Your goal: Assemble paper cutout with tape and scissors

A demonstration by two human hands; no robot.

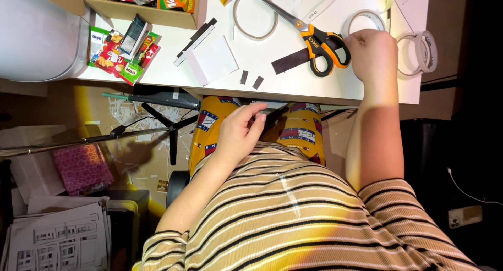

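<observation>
We see a white desk (225,77) strewn with paper scraps above a cluttered floor (131,161). Our right hand (373,55) curls loosely beside the orange-handled scissors (309,35), fingertips on a tape ring (365,20) (grip unclear); our left hand (240,130) rests half-curled below the desk edge. A cardboard box (141,6) holds snack packets.
</observation>
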